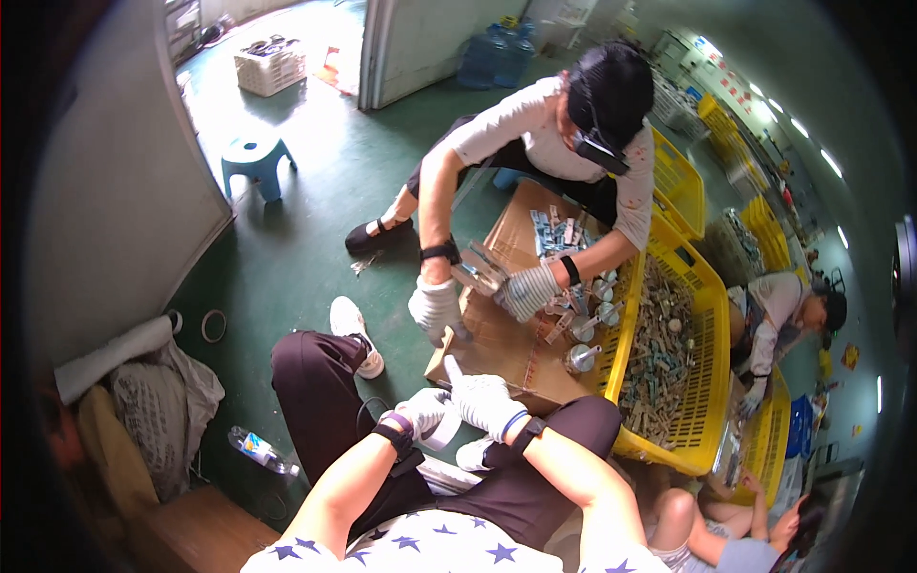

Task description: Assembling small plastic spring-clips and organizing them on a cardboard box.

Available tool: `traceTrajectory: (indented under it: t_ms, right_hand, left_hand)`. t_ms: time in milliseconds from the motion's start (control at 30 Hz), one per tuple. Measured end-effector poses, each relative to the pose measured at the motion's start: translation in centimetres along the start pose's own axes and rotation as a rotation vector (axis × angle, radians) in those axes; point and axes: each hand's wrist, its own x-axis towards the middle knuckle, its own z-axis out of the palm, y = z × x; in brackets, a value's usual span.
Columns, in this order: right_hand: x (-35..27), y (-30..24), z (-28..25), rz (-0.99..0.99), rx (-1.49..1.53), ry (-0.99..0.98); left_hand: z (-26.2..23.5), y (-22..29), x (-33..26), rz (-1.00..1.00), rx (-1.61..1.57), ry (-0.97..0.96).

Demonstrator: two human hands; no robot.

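Both my hands wear white knit gloves and meet over my lap, at the near edge of a brown cardboard box [516, 349]. My left hand [425, 411] is closed around a pale, smooth, rounded thing [442, 432] whose kind I cannot make out. Right beside it, my right hand [485, 403] has its fingers bent together; a narrow white tip, finger or object, points up towards the box's corner. What lies in its grip is hidden. Small clear bottles with white nozzles [581, 358] and a pile of small flat clip-like pieces [559, 234] sit on the box.
Across the box, a seated co-worker's gloved hands [528, 291] handle flat pieces [479, 269]. A yellow crate [712, 368] of similar pieces stands at the right. On the green floor are a plastic bottle [263, 451], a blue stool [258, 164] and sacks [158, 420]. Other people sit farther right.
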Motion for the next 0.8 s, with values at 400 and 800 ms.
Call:
traceTrajectory:
  t_ms: [400,800]
  right_hand:
    - [-4.4,11.1,-0.2,0.306,0.05,0.691]
    - [-5.2,5.8,-3.9,-0.254,1.956,0.11]
  left_hand:
    - [-0.9,6.6,-1.0,0.185,-0.53,0.04]
    - [-3.9,20.7,0.7,0.115,-0.594,-0.044]
